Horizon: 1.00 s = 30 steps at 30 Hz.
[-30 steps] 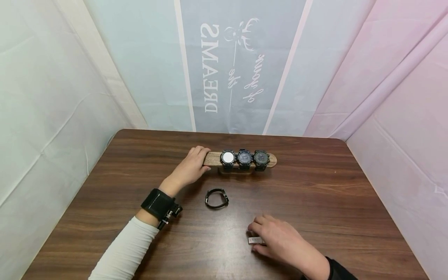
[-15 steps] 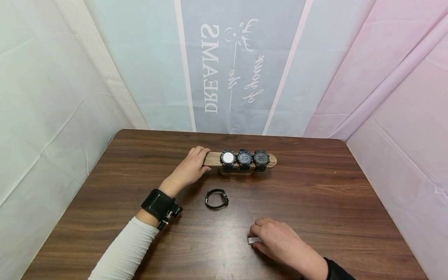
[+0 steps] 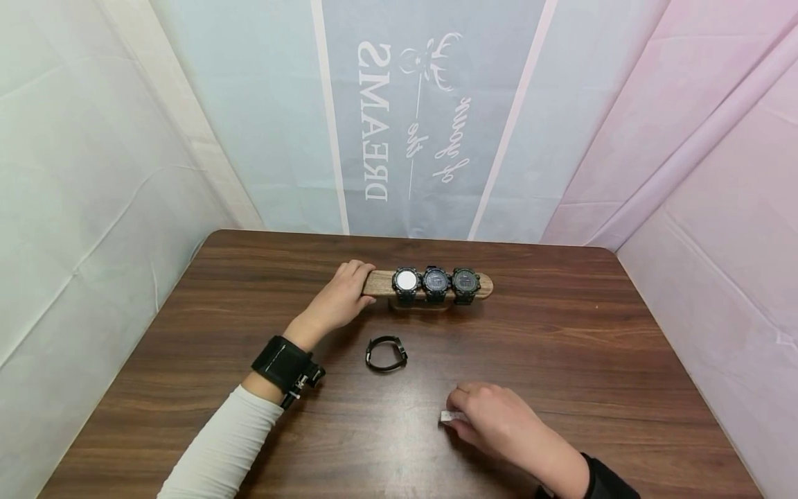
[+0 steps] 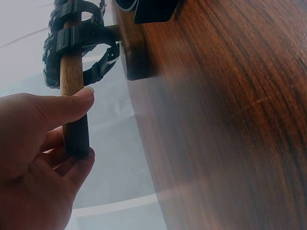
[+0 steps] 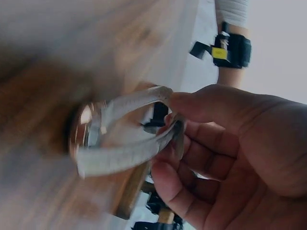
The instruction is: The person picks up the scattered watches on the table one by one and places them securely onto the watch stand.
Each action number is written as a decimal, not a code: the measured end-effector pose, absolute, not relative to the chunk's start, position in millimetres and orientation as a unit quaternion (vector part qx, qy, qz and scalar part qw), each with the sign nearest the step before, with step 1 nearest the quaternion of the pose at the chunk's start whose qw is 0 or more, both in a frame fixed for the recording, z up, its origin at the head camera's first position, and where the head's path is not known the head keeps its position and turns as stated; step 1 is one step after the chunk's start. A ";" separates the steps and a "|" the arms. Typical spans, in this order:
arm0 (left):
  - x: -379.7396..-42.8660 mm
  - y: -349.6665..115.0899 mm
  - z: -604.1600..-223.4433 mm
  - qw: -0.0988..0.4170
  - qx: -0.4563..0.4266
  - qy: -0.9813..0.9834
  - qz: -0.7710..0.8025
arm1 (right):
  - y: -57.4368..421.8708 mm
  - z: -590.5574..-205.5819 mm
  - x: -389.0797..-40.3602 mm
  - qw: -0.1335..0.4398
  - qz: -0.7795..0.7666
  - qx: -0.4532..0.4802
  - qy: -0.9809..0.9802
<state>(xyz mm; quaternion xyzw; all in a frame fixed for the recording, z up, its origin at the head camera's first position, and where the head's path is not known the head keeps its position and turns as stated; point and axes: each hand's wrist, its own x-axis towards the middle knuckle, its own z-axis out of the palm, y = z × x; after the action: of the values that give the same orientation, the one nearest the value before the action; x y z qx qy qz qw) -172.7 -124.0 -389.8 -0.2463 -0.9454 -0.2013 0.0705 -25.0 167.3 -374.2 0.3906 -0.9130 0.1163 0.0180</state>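
My left hand (image 3: 337,294) grips the left end of a wooden watch stand (image 3: 379,284), thumb in front and fingers behind. Three chunky black watches hang side by side on its bar: one with a bright, glaring face (image 3: 406,280), one in the middle (image 3: 436,280) and one at the right (image 3: 465,281). Near the front of the table, my right hand (image 3: 499,423) pinches a wristwatch (image 5: 115,160) by its pale, looped strap, between thumb and fingers. Its shiny case is blurred in the right wrist view, and the face is hidden.
A slim black watch (image 3: 402,354) lies on its side on the brown wooden table (image 3: 592,360), between the stand and my right hand. Fabric curtains (image 3: 280,138) enclose the table at the back and sides.
My right fingers have closed on the pale-strapped watch, and it has come up slightly toward the back. My left hand and the stand have stayed put.
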 end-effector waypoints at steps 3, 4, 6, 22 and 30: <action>-173.1 -124.1 -389.9 0.068 -0.245 -0.946 -0.201 | 166.7 -367.4 -30.1 0.024 0.150 0.382 -0.912; -173.2 -124.2 -390.0 0.067 -0.244 -0.946 -0.201 | 166.3 -365.2 -32.1 0.025 0.159 0.379 -0.911; -173.4 -124.2 -390.1 0.066 -0.244 -0.947 -0.200 | 165.7 -360.1 -36.4 0.023 0.180 0.374 -0.910; -177.3 -125.7 -391.0 0.067 -0.247 -0.945 -0.202 | 174.0 -342.9 -91.5 -0.029 0.503 0.279 -0.818; -177.8 -126.0 -389.2 0.069 -0.248 -0.944 -0.204 | 171.1 -345.2 -104.6 -0.124 0.672 0.203 -0.701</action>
<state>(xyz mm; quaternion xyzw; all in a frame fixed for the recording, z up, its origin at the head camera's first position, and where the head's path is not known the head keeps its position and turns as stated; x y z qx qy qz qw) -177.8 -126.0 -389.2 -0.2481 -0.9445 -0.2040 0.0690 -104.6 171.1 -345.2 0.2034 -0.7012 0.6719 -0.1243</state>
